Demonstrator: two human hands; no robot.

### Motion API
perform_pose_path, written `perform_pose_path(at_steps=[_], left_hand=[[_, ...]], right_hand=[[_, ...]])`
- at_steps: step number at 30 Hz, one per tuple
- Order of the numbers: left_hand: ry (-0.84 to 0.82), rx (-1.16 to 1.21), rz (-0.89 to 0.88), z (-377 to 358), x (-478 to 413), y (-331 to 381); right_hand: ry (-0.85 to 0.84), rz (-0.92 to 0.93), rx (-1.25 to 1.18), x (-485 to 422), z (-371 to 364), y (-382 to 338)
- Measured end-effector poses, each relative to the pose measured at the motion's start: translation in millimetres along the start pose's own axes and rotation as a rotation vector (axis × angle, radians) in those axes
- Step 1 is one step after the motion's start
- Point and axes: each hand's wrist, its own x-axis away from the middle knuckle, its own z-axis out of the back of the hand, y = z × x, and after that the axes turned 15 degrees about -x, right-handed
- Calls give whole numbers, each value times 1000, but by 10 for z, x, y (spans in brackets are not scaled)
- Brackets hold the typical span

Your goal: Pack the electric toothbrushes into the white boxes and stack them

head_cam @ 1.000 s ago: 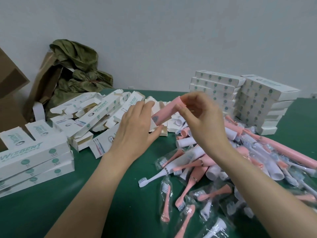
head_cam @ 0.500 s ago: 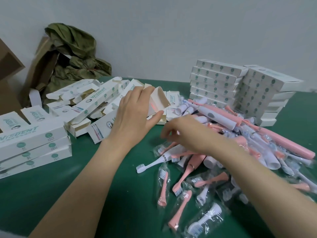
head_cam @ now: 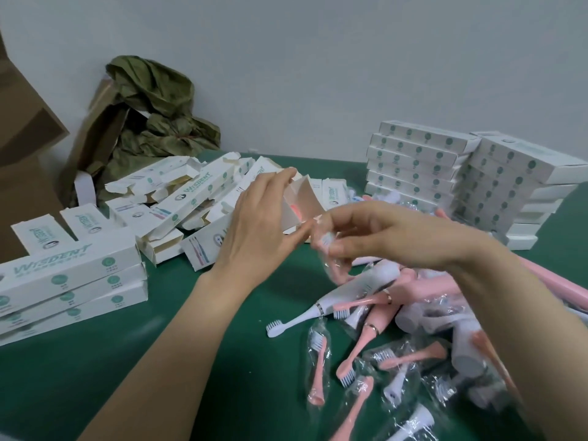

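My left hand (head_cam: 261,218) holds an open white box (head_cam: 300,198) tilted up, its mouth facing right; something pink shows inside it. My right hand (head_cam: 375,233) pinches a bagged brush head (head_cam: 327,246) in clear plastic just right of the box mouth. Below lies a pile of pink and white toothbrushes (head_cam: 375,288) and bagged brush heads (head_cam: 318,361) on the green table (head_cam: 127,361). Closed white boxes (head_cam: 416,160) stand stacked at the back right.
Several open, unfilled boxes (head_cam: 191,192) lie scattered behind my left hand. Three closed boxes (head_cam: 70,281) are stacked at the left. A cardboard carton (head_cam: 25,148) and crumpled green plastic (head_cam: 156,116) stand against the wall at back left.
My right hand went down into the pile, came up with a bagged brush head and brought it to the box mouth. The pink toothbrush it held earlier now sits in the box.
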Motion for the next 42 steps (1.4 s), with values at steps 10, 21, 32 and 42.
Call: perform_pose_path(at_steps=[10, 21, 32, 42], left_hand=[[-49, -12, -90, -63, 28, 54], [-38, 23, -69, -87, 42, 47], [81, 101, 12, -23, 7, 143], [68, 62, 28, 25, -18, 110]], right_hand=[[710, 322, -886, -248, -96, 216], [761, 270, -323, -332, -281, 198], [962, 402, 286, -328, -352, 187], [506, 193, 562, -74, -136, 36]])
